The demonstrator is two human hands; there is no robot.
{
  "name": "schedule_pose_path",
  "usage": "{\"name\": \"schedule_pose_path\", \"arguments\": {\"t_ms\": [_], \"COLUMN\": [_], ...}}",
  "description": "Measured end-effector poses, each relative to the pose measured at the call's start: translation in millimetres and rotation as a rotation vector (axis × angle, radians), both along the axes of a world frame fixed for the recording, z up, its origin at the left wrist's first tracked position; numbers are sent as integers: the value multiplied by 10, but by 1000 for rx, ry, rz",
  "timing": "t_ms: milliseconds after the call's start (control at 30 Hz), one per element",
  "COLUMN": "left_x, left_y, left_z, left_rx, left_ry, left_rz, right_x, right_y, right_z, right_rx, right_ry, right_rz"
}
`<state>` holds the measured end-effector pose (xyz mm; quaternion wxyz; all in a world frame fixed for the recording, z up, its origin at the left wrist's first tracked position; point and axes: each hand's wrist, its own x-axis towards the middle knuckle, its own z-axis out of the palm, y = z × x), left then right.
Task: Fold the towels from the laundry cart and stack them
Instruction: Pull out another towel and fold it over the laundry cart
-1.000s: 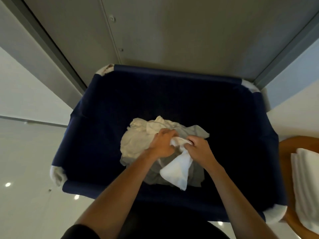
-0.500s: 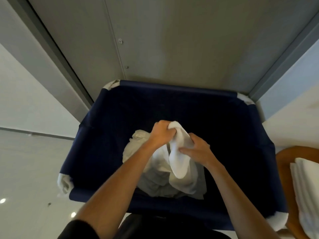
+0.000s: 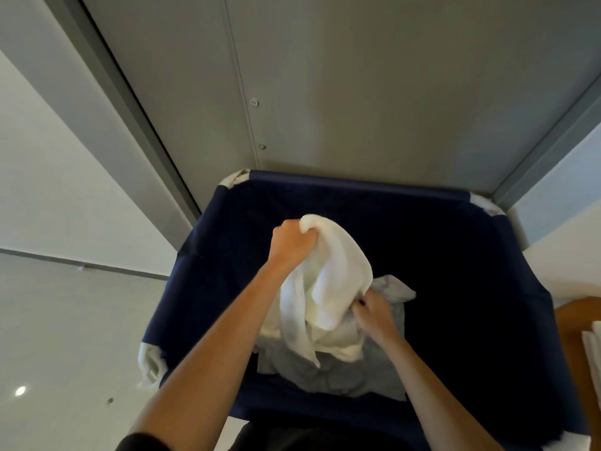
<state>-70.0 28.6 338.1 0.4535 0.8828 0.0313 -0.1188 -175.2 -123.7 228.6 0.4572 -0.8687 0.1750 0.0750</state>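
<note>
Two hands work over one navy laundry cart (image 3: 357, 187). The left hand (image 3: 291, 245) grips one white towel (image 3: 340, 271) in a fist at its top corner, lifted above the cart. The right hand (image 3: 374, 315) pinches that towel's lower edge. Beneath lies a crumpled linen pile (image 3: 341, 375), number of pieces unclear. At the right edge, folded towels (image 3: 592, 349) sit on a wooden table (image 3: 570, 333).

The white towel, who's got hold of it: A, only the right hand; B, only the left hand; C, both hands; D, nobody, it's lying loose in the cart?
C: the left hand grips the top end of the white towel above the cart, while the right hand pinches its lower edge.
</note>
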Motion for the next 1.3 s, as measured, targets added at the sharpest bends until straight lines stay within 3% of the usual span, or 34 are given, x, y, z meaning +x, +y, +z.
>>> {"name": "schedule_pose_path", "arguments": {"t_ms": [100, 300, 467, 633, 867, 967, 1067, 1300], "left_x": [34, -153, -169, -81, -8, 24, 61, 55], "left_y": [93, -163, -328, -263, -219, -187, -87, 162], "left_z": [-153, -369, -364, -255, -16, 95, 95, -238], "left_rx": [225, 169, 279, 134, -52, -123, -125, 194], "left_ry": [57, 68, -43, -61, -87, -96, -91, -24], "left_rz": [-197, -663, -580, -439, -274, -191, -117, -142], "right_x": [99, 310, 378, 295, 119, 98, 103, 293], "right_y": [-74, -81, -88, -123, -156, -131, -104, -162], "right_z": [190, 594, 768, 714, -131, -333, -137, 438], "right_rx": [43, 83, 11, 116, -105, -134, -166, -55], "right_ry": [-69, -146, -303, -265, 153, 238, 152, -104], "right_rz": [12, 30, -3, -58, 43, 31, 22, -75]}}
